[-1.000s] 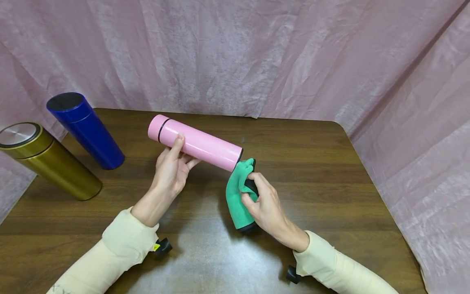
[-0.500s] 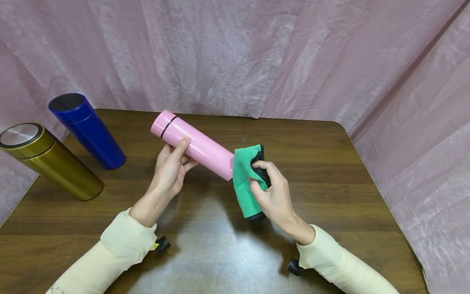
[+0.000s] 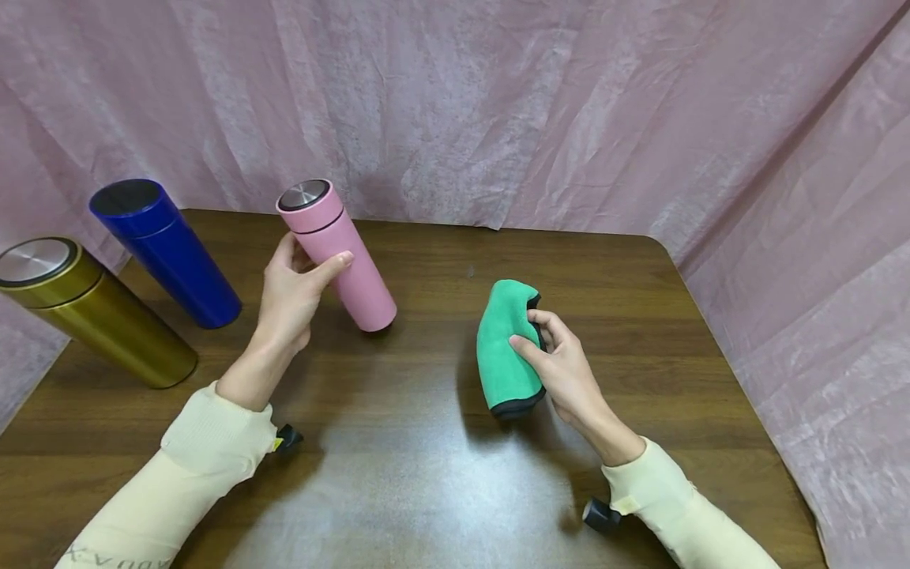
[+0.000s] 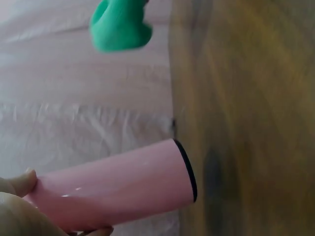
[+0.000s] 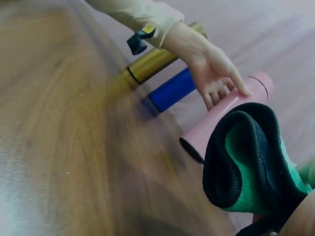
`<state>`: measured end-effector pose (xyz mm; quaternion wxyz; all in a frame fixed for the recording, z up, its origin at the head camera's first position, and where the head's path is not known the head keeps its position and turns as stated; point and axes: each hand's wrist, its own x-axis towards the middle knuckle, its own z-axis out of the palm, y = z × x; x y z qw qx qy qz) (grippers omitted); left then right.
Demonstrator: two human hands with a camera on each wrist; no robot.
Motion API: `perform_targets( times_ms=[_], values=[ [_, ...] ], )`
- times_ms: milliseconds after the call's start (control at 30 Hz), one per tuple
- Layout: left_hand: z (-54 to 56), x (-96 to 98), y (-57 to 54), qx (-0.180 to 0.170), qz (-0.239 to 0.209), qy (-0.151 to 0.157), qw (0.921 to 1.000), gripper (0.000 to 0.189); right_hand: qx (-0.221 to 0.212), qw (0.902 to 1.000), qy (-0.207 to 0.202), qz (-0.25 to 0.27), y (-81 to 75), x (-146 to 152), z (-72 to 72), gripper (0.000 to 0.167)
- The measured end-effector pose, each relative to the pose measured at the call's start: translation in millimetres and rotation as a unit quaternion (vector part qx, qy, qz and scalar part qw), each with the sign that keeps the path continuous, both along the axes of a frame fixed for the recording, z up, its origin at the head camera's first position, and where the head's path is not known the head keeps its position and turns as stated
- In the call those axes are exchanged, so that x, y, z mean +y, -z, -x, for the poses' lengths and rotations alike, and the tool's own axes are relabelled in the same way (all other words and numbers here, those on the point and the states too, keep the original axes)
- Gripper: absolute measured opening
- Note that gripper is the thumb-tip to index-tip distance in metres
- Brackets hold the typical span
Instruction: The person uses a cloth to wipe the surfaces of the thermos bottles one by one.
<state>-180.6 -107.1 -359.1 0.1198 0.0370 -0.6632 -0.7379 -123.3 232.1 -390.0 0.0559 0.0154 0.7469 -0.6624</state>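
Observation:
My left hand (image 3: 287, 304) grips a pink thermos bottle (image 3: 355, 273) around its upper body, thumb across the front. The bottle stands nearly upright with its silver-topped lid up. Its black-rimmed base (image 4: 186, 169) appears a little above the table in the left wrist view. On the right, my right hand (image 3: 569, 375) pinches a folded green cloth (image 3: 506, 348) with black edging, apart from the bottle. Black folds of the cloth (image 5: 246, 157) fill much of the right wrist view and cover part of that hand.
A blue thermos (image 3: 174, 253) and a gold thermos (image 3: 107, 316) stand at the left of the brown wooden table (image 3: 398, 474). Pink curtains (image 3: 441, 103) hang behind the table and along its right side.
The pink bottle has swung from a slanted, nearly lying pose to nearly upright and shifted left with my left hand. The cloth has come off its base and moved right.

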Motion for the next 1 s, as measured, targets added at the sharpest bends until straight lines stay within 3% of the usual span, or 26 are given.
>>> perform_targets(
  times_ms=[200,333,533,767,1000],
  values=[
    [18.8,-25.2,-9.1,0.021,0.003,-0.059,0.9980,0.059,-0.039,0.9989,-0.006,0.027,4.5,9.4,-4.6,0.043],
    [31.1,-37.8,-11.4,0.017,0.026,-0.095,0.9950,0.066,-0.047,0.9985,-0.006,0.027,6.1,14.2,-5.9,0.044],
    [47.5,-48.6,-13.3,0.022,0.025,-0.139,0.9898,0.068,-0.051,0.9981,-0.009,0.034,7.7,16.5,-6.6,0.044],
    [64.8,-56.2,-8.3,0.020,0.059,-0.191,0.9797,0.068,-0.059,0.9976,-0.006,0.036,6.1,19.2,-8.6,0.046],
    [78.3,-68.0,3.4,0.008,0.067,-0.222,0.9728,0.067,-0.066,0.9971,0.000,0.037,5.9,21.3,-9.7,0.045]
  ],
)
